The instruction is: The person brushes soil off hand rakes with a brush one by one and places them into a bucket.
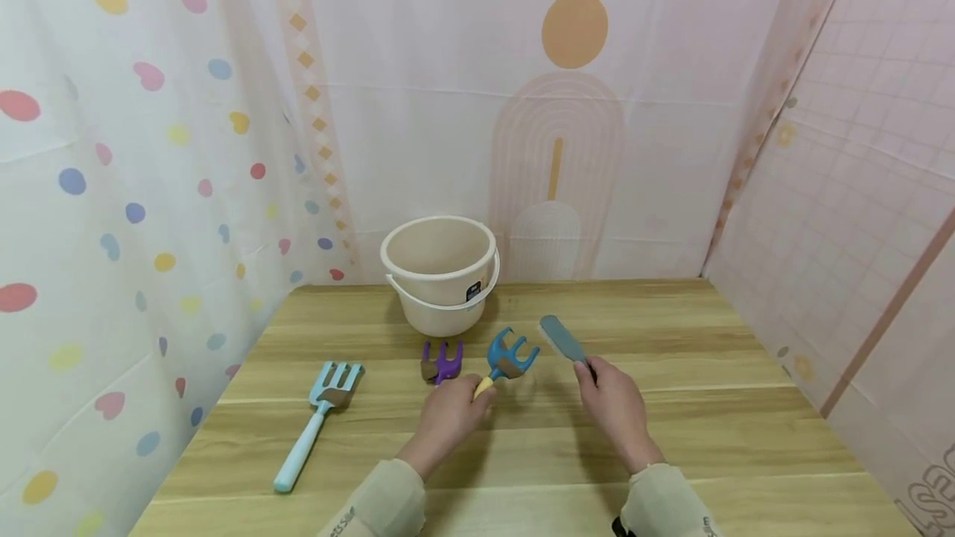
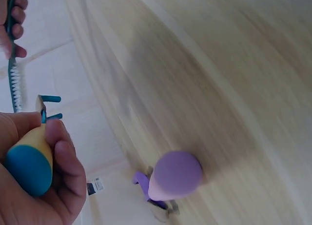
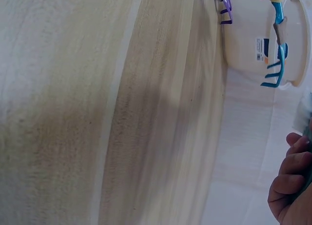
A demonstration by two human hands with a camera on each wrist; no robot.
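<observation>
My left hand (image 1: 450,414) grips the yellow handle of a small blue hand rake (image 1: 511,355), its prongs raised above the table. A brown patch marks the rake's head. To its right, my right hand (image 1: 613,406) holds a scrub brush (image 1: 563,340) with a grey-green back; white bristles (image 2: 16,86) show in the left wrist view. Brush and rake are apart. Just beyond my left hand lies a purple hand rake (image 1: 445,361), also with a brown patch; my hand hides its handle in the head view.
A cream bucket (image 1: 440,305) with its handle lowered stands at the back of the wooden table (image 1: 746,437). On the left lies a light blue garden fork (image 1: 313,425) with a brown patch. Patterned curtains (image 1: 433,106) enclose the back and sides.
</observation>
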